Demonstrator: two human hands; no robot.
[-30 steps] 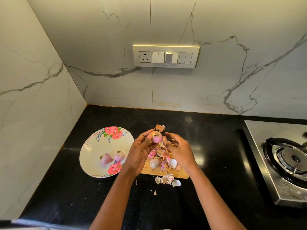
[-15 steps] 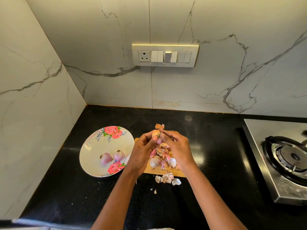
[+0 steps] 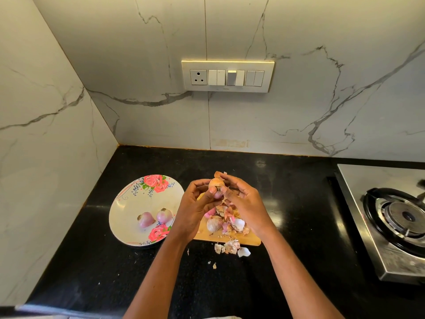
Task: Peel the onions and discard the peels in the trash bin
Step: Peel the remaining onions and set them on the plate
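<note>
Fingers [image 3: 226,192] pinch onion [image 3: 216,184]; no writing legible.

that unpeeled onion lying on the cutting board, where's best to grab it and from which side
Pinch the unpeeled onion across its rounded belly, probably from above and its left: it lies on the cutting board with loose peels heaped against its right side.

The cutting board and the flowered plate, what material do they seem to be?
Cutting board: probably wood or bamboo, matte; its tan surface does not shine. Flowered plate: glossy, perhaps ceramic or melamine; smooth white with printed roses.
</note>
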